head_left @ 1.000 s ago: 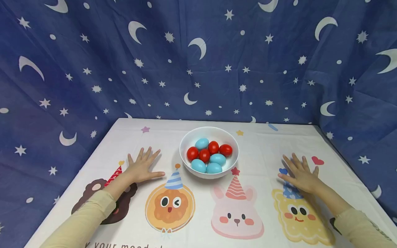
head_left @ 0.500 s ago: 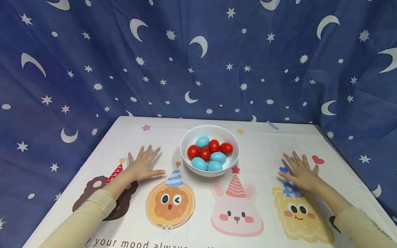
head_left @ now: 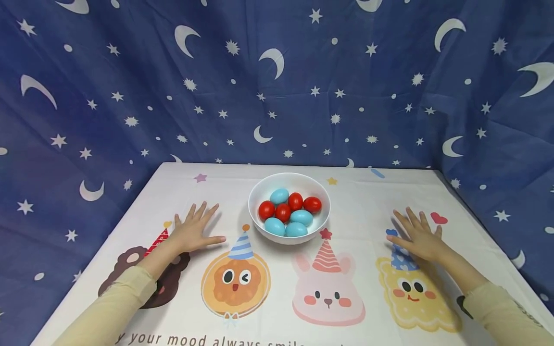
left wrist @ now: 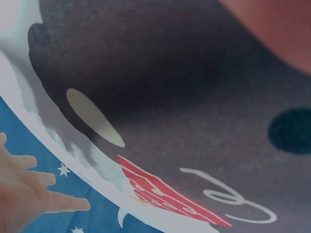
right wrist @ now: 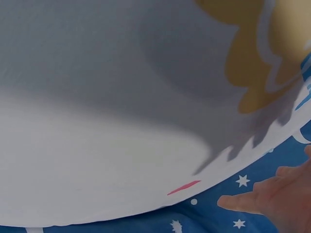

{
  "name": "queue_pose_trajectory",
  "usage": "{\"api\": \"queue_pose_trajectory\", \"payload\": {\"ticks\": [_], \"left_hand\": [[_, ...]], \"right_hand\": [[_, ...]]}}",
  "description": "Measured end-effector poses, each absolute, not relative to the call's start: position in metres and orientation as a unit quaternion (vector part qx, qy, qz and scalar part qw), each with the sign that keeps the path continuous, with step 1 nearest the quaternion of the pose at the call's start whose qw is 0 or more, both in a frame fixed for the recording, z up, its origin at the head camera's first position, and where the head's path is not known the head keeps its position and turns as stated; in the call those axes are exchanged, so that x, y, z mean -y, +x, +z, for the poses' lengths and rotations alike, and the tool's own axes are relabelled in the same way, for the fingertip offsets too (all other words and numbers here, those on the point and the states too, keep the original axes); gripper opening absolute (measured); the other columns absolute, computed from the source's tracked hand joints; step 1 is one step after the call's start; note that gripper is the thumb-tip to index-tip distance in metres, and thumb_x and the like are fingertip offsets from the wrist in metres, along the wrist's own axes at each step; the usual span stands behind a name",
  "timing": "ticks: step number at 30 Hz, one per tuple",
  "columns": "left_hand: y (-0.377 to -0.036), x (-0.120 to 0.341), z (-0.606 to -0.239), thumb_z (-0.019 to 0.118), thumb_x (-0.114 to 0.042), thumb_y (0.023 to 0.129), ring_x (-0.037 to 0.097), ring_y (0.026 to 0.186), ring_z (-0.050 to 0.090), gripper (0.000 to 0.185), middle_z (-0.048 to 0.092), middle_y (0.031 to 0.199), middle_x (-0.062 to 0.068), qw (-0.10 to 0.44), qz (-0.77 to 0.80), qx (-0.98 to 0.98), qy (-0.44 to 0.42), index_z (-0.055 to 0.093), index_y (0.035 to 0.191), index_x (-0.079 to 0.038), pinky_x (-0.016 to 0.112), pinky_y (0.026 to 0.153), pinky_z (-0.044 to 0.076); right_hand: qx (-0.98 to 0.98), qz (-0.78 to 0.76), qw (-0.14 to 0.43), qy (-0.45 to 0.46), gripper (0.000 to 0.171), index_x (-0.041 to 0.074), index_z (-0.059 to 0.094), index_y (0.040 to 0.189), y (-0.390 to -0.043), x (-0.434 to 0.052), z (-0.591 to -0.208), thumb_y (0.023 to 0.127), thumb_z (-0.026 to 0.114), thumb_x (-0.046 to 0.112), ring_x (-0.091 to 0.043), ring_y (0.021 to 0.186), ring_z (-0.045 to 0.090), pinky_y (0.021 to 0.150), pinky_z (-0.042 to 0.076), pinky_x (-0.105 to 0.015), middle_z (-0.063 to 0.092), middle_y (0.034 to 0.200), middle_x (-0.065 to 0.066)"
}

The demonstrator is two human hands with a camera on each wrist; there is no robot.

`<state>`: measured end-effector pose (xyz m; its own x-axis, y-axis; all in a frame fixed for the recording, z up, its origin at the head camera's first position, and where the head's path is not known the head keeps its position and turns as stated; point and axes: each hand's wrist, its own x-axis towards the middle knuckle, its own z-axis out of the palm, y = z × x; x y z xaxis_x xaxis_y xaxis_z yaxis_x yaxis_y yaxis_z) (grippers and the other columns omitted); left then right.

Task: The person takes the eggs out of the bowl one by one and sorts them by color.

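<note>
Tablecloth [head_left: 355,269] reading "your mood alway", hands [head_left: 192,233] flat beside egg bowl [head_left: 289,185]

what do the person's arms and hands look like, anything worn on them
Both arms wear long pale yellow sleeves, the left sleeve and the right sleeve, reaching to the wrists. A small dark patch shows at the right cuff. The left hand and right hand are bare: no gloves, and no rings can be seen.

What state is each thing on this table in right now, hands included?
Bowl: upright, holding eggs.
Red eggs: four, in the bowl.
Blue eggs: four, in the bowl.
Left hand: flat on the tablecloth, fingers spread.
Right hand: flat, fingers spread.
</note>
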<state>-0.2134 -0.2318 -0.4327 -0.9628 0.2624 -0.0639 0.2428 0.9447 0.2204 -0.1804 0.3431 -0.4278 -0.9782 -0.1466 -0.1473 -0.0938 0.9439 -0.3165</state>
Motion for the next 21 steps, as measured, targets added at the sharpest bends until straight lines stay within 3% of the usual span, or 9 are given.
{"api": "queue_pose_trajectory", "payload": {"ticks": [7, 15, 21], "left_hand": [[-0.212, 0.235, -0.426, 0.062, -0.07, 0.073, 0.051, 0.139, 0.014, 0.099, 0.018, 0.154, 0.023, 0.028, 0.104, -0.984, 0.143, 0.023, 0.15, -0.02, 0.085, 0.1, 0.011], [-0.217, 0.239, -0.416, 0.062, -0.069, 0.074, 0.05, 0.137, 0.022, 0.095, 0.026, 0.151, 0.023, 0.005, 0.106, -0.984, 0.146, 0.029, 0.148, -0.019, 0.083, 0.101, 0.018], [-0.211, 0.241, -0.42, 0.065, -0.062, 0.075, 0.049, 0.127, 0.04, 0.086, 0.044, 0.139, 0.027, -0.023, 0.114, -0.979, 0.168, 0.044, 0.14, -0.011, 0.073, 0.093, 0.041]], "right_hand": [[-0.985, -0.146, 0.066, -0.067, 0.088, 0.012, 0.013, 0.151, -0.179, -0.345, -0.424, 0.087, 0.05, 0.06, -0.062, 0.132, 0.002, 0.094, -0.002, -0.089, 0.004, 0.15, -0.034], [-0.988, -0.128, 0.024, -0.08, 0.081, 0.007, 0.028, 0.145, -0.185, -0.346, -0.421, 0.086, 0.056, 0.056, -0.065, 0.128, 0.017, 0.094, 0.015, -0.087, 0.019, 0.146, -0.037], [-0.988, -0.123, -0.005, -0.096, 0.076, 0.002, 0.04, 0.138, -0.183, -0.345, -0.422, 0.085, 0.062, 0.051, -0.063, 0.124, 0.029, 0.091, 0.031, -0.082, 0.028, 0.14, -0.039]]}}
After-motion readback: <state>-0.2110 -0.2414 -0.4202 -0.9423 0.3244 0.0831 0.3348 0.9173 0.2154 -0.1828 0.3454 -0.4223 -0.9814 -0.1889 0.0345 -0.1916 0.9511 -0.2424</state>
